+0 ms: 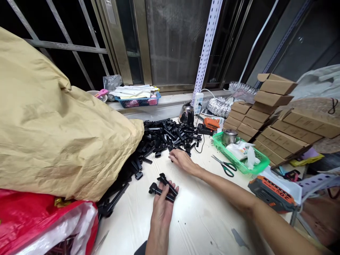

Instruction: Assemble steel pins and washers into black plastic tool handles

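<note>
While the left hand (pixel 162 207) clamps two black, knob-ended plastic rods (pixel 154 189) under its thumb, the right hand (pixel 183 161) reaches beyond that grip to a tangled heap of similar parts (pixel 162 136), can't tell if closed on one; freeing any looks to need a clean pinch

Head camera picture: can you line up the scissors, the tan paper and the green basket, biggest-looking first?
1. Tan paper
2. Green basket
3. Scissors

The paper looks biggest by far.
</note>
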Demonstrator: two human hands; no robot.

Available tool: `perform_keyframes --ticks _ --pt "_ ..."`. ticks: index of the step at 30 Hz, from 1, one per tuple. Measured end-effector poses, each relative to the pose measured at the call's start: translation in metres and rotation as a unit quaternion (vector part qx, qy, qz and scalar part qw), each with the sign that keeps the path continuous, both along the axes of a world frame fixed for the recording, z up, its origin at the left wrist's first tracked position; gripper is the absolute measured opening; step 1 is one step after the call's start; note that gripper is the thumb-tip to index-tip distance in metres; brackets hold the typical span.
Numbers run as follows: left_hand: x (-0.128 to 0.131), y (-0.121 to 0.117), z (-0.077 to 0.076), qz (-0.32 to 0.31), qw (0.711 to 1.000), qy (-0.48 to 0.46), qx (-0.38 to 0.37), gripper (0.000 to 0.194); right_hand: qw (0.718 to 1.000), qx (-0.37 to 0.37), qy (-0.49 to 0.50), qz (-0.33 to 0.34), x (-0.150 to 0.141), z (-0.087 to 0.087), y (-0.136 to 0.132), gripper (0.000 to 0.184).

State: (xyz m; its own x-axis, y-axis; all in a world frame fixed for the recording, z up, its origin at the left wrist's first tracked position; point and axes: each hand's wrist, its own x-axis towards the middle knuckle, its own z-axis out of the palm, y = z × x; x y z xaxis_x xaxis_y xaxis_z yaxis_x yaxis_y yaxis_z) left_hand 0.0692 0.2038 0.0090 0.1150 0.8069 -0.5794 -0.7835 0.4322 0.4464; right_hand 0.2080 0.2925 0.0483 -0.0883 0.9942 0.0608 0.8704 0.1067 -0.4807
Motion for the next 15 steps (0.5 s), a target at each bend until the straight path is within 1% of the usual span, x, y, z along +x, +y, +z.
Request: perform_keyframes --ticks 2,3,5,7,9,10,11,13,14,15 --pt "0.001 -0.001 0.0 -0.001 1.0 0.014 0.016 0.026 0.996 -0.024 -0.032 -0.085 -0.008 -0.003 0.026 0.027" --pt "0.002 -0.001 0.0 -0.007 0.999 0.02 0.031 0.026 0.993 -0.032 -0.035 -0.107 -0.011 -0.005 0.036 0.032" --pt "0.002 -0.003 0.0 -0.022 0.997 0.04 0.058 0.025 0.989 -0.051 -0.029 -0.133 -0.016 -0.01 0.046 0.039" --pt "0.002 -0.004 0.001 -0.035 0.995 0.066 0.072 0.027 0.986 -0.08 -0.011 -0.146 -0.016 -0.014 0.044 0.04" --pt "0.003 -0.006 0.003 -0.027 0.989 0.12 0.086 0.033 0.983 -0.117 0.026 -0.139 -0.012 -0.019 0.031 0.034" --pt "0.004 -0.007 0.005 -0.012 0.981 0.165 0.1 0.035 0.98 -0.139 0.052 -0.131 -0.008 -0.022 0.021 0.03" --pt "0.004 -0.008 0.007 0.009 0.968 0.218 0.123 0.036 0.976 -0.163 0.081 -0.121 -0.004 -0.024 0.01 0.027" --pt "0.006 -0.01 0.011 0.035 0.932 0.302 0.196 0.037 0.961 -0.214 0.145 -0.1 0.004 -0.029 -0.014 0.025" --pt "0.007 -0.011 0.013 0.032 0.918 0.319 0.235 0.039 0.951 -0.238 0.176 -0.09 0.007 -0.03 -0.026 0.025" --pt "0.008 -0.012 0.014 0.018 0.909 0.318 0.268 0.04 0.94 -0.258 0.207 -0.08 0.009 -0.03 -0.037 0.025"
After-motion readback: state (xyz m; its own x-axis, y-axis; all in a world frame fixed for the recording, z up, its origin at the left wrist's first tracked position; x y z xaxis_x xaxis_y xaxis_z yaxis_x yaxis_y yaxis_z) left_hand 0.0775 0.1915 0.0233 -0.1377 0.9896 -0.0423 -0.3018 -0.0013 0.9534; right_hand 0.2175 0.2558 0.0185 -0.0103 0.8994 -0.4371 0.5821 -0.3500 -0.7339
